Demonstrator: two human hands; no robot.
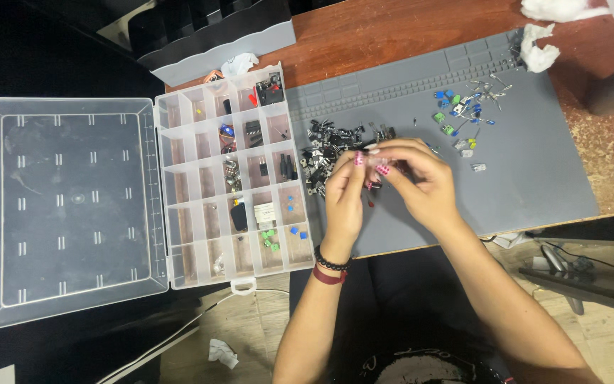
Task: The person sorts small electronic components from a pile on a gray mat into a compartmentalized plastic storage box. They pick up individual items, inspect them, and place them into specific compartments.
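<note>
We see both hands meeting over the near-left part of the grey mat [534, 178], fingertips pinched together. The left hand [344, 195] has its fingers curled up, and the right hand [421, 181] comes in from the right with its fingers bent toward the left one; between them we make out a small dark component [374, 183], though it is too small to tell its kind or which hand truly grips it. The left wrist wears a black bead bracelet [332, 262] and a dark red band [328, 277]. Just beyond the fingertips lies a heap of black electronic parts [328, 146] on the mat, touching its left edge area. Further right on the mat we see scattered blue and green parts [456, 114] with thin metal leads, well apart from the hands. To the left of the hands, just beside the mat, sits an open clear plastic organizer box [179, 270], its compartments holding assorted small parts, some green and blue ones in the near-right cells. Its lid [65, 206] lies flat open further left. The mat rests on a wooden table [392, 28], and white tissue wads [538, 50] lie at the far right corner. Behind the box stands a grey tray [229, 53]. A crumpled paper scrap [222, 352] lies on the floor below.
</note>
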